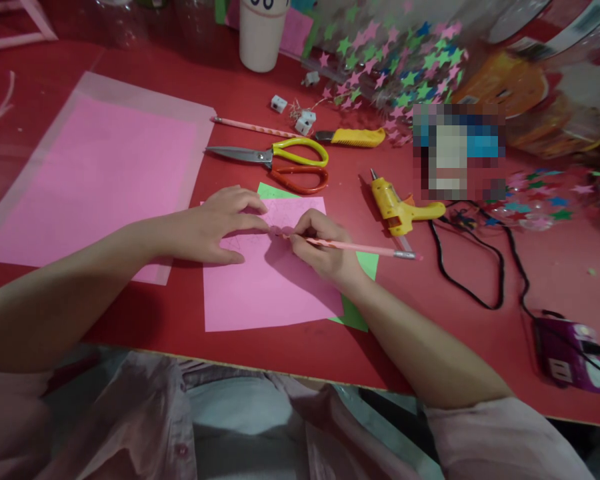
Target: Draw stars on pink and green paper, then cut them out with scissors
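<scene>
My right hand (320, 245) is closed around a pink pencil (365, 248), its tip touching a small pink sheet (265, 293) on the red table (300, 347). Faint star outlines show on that sheet near the tip. My left hand (220, 223) lies on the sheet's upper left part, fingers stretched out and pressing down beside the pencil tip. A green sheet (367, 267) lies underneath, peeking out at the top and right.
Scissors (285, 160) with yellow and red handles, a second pencil (255, 125), a yellow utility knife (353, 137) and a yellow glue gun (400, 207) with black cord lie beyond. A large pink sheet (90, 180) lies left. A white cup (261, 33) and coloured paper stars (395, 67) are behind.
</scene>
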`<state>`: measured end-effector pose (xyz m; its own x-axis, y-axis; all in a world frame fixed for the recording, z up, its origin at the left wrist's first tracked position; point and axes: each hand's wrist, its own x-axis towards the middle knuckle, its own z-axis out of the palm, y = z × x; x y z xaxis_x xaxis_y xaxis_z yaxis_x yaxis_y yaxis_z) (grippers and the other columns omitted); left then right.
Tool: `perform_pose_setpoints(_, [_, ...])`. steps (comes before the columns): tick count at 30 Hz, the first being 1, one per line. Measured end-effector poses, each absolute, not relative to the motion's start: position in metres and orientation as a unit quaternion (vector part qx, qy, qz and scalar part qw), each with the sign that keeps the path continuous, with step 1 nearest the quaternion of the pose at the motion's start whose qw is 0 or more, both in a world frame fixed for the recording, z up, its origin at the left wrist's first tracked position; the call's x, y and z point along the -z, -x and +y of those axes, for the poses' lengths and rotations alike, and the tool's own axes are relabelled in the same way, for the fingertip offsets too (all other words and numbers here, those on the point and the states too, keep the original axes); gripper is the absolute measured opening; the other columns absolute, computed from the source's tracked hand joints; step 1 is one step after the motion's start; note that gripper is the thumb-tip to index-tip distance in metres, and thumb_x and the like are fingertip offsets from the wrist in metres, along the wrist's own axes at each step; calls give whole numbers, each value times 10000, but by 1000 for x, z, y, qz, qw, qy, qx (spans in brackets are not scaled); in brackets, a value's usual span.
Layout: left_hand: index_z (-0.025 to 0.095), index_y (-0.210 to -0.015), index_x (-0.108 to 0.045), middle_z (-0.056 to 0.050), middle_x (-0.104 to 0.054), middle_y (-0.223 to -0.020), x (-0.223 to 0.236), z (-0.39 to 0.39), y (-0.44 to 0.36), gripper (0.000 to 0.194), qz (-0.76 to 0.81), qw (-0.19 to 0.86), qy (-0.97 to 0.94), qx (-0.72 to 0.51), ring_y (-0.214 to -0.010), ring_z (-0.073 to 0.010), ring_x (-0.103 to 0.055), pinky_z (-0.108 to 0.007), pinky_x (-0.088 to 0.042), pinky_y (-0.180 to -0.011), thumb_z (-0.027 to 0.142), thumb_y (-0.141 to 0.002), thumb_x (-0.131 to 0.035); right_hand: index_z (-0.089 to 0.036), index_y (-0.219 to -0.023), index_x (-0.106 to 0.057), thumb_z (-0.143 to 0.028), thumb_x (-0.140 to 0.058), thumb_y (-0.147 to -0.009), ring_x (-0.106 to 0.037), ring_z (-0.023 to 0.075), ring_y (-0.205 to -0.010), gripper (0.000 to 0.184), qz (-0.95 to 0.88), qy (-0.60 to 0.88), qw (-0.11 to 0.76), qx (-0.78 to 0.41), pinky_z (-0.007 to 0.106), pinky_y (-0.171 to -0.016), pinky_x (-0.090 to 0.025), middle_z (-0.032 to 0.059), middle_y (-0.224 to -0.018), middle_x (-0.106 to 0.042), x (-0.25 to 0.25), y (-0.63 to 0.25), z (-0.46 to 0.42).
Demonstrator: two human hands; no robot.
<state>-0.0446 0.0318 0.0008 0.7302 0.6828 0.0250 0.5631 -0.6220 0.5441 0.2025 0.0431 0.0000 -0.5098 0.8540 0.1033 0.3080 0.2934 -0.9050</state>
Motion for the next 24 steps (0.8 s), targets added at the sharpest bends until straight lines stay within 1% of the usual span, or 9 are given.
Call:
perform_pose_setpoints(3, [293,-1373,-563,-102,-472,-1413,-1,32,45,540,348,260,-893,-116,-1356,-325,-370,-524,-296,-1161,324,-840,-647,-219,-656,-420,-130,-563,-754,-328,76,-515,195,-753,386,307,-435,236,-499,-268,-72,-569,-407,0,-203,44])
perform_pose_setpoints(6, [295,-1362,-571,-93,-477,-1416,0,32,45,538,349,263,-892,-119,-1353,-330,-371,-523,-301,-1159,317,-831,-656,-219,-646,-413,-122,-555,-730,-327,77,-519,191,-763,391,292,-425,236,-495,-257,-69,-567,-405,-1,-203,45])
perform_pose_setpoints(11, [289,-1349,-578,-89,-468,-1423,0,32,45,519,350,259,-893,-117,-1363,-321,-361,-509,-292,-1164,336,-838,-653,-218,-639,-409,-114,-550,-709,-333,83,-539,189,-769,403,264,-419,235,-506,-259,-66,-561,-401,-2,-205,46])
perform_pose_setpoints(24, [282,-1339,-584,-99,-472,-1412,1,32,46,503,343,254,-896,-123,-1351,-317,-371,-511,-294,-1159,337,-843,-642,-223,-633,-392,-121,-530,-690,-333,87,-544,181,-773,390,251,-432,237,-510,-261,-62,-568,-409,-3,-206,47])
